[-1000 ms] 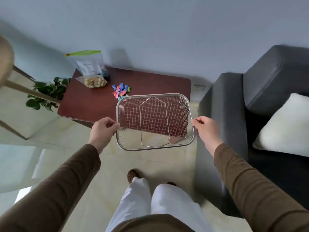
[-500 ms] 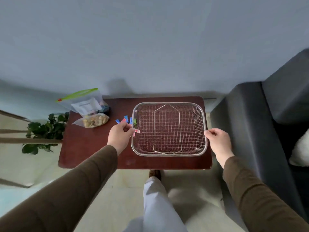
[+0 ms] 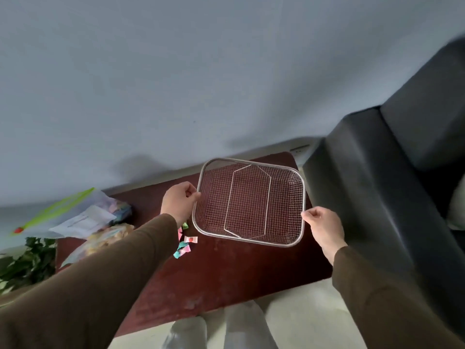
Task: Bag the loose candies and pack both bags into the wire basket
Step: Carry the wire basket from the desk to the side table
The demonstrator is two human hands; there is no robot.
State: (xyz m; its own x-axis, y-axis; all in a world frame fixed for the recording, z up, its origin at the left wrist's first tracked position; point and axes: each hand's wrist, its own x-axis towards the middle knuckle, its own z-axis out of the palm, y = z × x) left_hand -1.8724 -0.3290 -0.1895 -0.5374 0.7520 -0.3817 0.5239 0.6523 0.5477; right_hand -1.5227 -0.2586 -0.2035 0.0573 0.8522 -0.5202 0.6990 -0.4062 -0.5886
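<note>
Two hands are gripping one wire basket (image 3: 251, 205) right now, and the job is getting it seated flat on the dark red table (image 3: 226, 268) that is filling the middle of the view. The basket, empty and tilted a little in frame, is sitting or hovering at the table's 1 o'clock end, close beside the dark sofa arm (image 3: 364, 197); whether its base is touching the wood, I cannot tell. The left hand (image 3: 179, 204) is pinching the rim at the basket's 9 o'clock side, fingers curled over the wire, while the right hand (image 3: 324, 226) is clenching the rim near 4 o'clock. To do this well, I judge, both hands should be lowering together and keeping the rim level, so neither corner is catching first, and leaving bare wood toward 8 o'clock for the bagging. Out at the table's 9 o'clock edge, a zip bag (image 3: 73, 215) with a green seal is lying slumped, with a second filled bag (image 3: 108, 238) just beside it, blurred. Smallest of all, the loose candies (image 3: 185, 244), pink and teal wrappers, are lying scattered just off the basket's 8 o'clock corner, partly hidden under the left wrist, so sliding the basket that way risks scattering them.
</note>
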